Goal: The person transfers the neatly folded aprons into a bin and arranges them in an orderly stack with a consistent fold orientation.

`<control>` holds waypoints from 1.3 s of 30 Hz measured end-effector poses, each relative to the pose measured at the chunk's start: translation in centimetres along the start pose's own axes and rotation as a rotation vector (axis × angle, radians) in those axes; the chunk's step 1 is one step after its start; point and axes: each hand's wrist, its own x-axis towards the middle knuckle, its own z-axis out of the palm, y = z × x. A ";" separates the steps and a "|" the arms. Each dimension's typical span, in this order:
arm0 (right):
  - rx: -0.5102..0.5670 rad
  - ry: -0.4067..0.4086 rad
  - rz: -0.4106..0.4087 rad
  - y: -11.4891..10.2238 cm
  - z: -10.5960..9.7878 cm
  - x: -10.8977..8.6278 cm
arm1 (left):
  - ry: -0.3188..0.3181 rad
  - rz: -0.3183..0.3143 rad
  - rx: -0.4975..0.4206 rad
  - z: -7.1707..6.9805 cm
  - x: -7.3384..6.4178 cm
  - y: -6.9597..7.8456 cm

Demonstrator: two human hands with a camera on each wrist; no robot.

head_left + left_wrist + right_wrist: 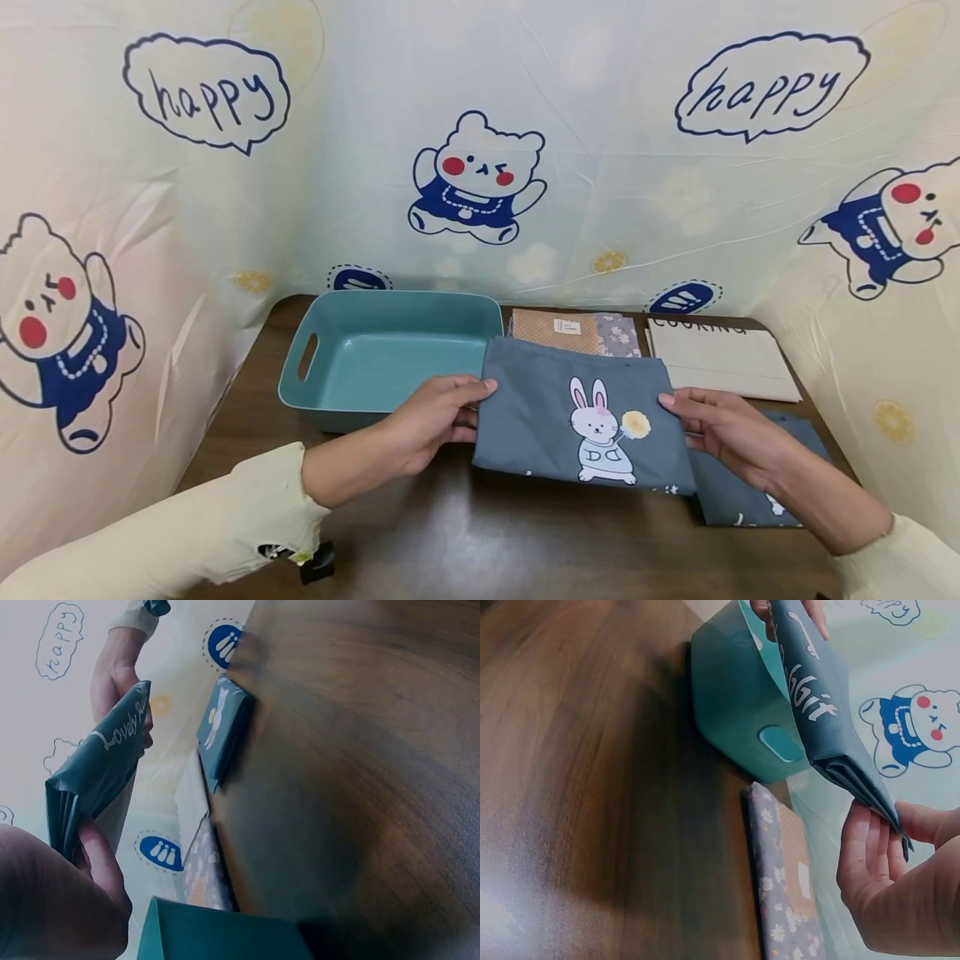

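Fingers [861, 844] beneath cloth [532, 417], thumbs [472, 391] atop

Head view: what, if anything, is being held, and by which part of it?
A folded rabbit cloth, held by its opposite side edges: the left hand pinches one, the right hand the other.

The head view looks down and ahead; both wrist views are near, tipped sideways, sharing the blue-gray cloth [100, 766].

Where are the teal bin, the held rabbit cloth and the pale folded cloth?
Teal bin [405, 317]: head view, inner far wall.
Held rabbit cloth [591, 423]: head view, printed rabbit's face.
Pale folded cloth [720, 363]: head view, middle, below lettering.
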 end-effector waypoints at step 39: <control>-0.011 0.022 -0.045 -3.8 3.1 1.2 | 0.173 -0.023 -0.006 -3.1 -0.5 1.5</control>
